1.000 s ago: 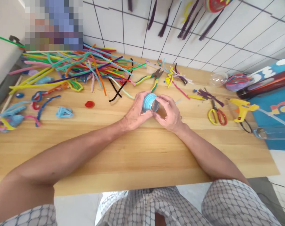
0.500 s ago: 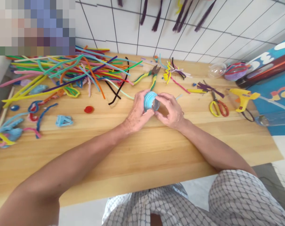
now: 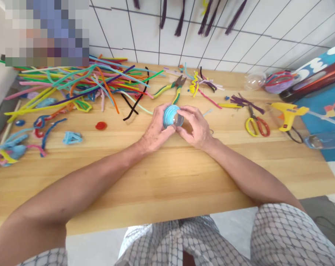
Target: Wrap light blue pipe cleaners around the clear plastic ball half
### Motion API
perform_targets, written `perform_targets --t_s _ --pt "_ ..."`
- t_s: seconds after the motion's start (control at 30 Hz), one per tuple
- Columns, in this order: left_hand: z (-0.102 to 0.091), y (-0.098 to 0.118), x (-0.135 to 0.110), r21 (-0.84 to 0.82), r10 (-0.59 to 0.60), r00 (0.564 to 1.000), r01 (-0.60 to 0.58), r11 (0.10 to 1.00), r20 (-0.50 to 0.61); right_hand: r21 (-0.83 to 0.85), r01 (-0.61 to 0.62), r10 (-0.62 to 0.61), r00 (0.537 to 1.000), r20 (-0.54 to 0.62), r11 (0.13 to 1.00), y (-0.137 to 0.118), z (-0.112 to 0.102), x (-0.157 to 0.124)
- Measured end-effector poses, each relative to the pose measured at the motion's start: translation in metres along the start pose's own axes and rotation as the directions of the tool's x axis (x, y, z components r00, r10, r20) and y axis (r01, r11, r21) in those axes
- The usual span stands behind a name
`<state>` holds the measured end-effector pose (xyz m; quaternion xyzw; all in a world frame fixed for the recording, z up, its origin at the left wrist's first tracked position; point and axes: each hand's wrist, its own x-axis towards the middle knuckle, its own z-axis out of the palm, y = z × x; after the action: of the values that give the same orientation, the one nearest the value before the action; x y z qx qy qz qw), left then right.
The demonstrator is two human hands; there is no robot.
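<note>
Between my hands is a clear plastic ball (image 3: pixel 171 115) with light blue pipe cleaner wound in rings around its left part; its right end is bare and see-through. My left hand (image 3: pixel 155 130) is closed around the wrapped side, thumb along the near edge. The fingertips and thumb of my right hand (image 3: pixel 195 127) pinch the bare end. Just beyond the ball lie green-and-yellow pliers (image 3: pixel 176 88), jaws pointing away from me. A small red disc-like piece (image 3: pixel 101 126) and a light blue triangular pipe-cleaner shape (image 3: pixel 72 137) rest left of my left hand.
A big heap of coloured pipe cleaners (image 3: pixel 81 83) covers the back left. To the right lie scissors (image 3: pixel 257 125), a yellow glue gun (image 3: pixel 289 113), a clear ball (image 3: pixel 255 80) and a wrapped purple-and-red ball (image 3: pixel 280 82). Dark purple tassels (image 3: pixel 180 22) hang on the tiled wall.
The camera view has shifted slightly, so the table items sit a little differently in frame. Both hands keep hold of the ball, with its bare end turned a little more toward view.
</note>
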<state>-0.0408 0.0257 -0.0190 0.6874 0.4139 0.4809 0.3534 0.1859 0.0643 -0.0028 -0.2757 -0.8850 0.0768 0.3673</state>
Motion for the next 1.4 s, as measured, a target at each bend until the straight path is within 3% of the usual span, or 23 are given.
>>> perform_targets --t_s 0.47,0.63,0.87,1.1,1.4 --pt "-0.008 0.011 0.001 -0.026 -0.117 0.993 0.116 0.993 -0.03 0.047 0.027 -0.026 0.999 -0.019 0.998 -0.004 0.003 0.003" --pt "-0.006 0.012 0.001 -0.05 -0.119 0.992 0.118 0.992 -0.027 0.081 -0.014 0.013 1.0 0.009 0.997 -0.005 0.002 0.004" --pt "-0.007 0.009 0.001 -0.015 -0.111 0.993 0.111 0.994 -0.046 0.066 0.055 -0.052 0.998 -0.046 0.996 0.0 0.006 0.004" --pt "-0.005 0.004 0.006 0.031 -0.042 0.997 0.044 0.999 -0.07 0.093 0.026 -0.023 0.999 -0.04 0.995 0.001 0.01 0.004" --pt "-0.004 0.011 0.004 -0.001 -0.089 0.994 0.089 0.996 -0.057 0.047 0.059 -0.056 0.997 -0.055 0.997 0.002 0.007 0.003"
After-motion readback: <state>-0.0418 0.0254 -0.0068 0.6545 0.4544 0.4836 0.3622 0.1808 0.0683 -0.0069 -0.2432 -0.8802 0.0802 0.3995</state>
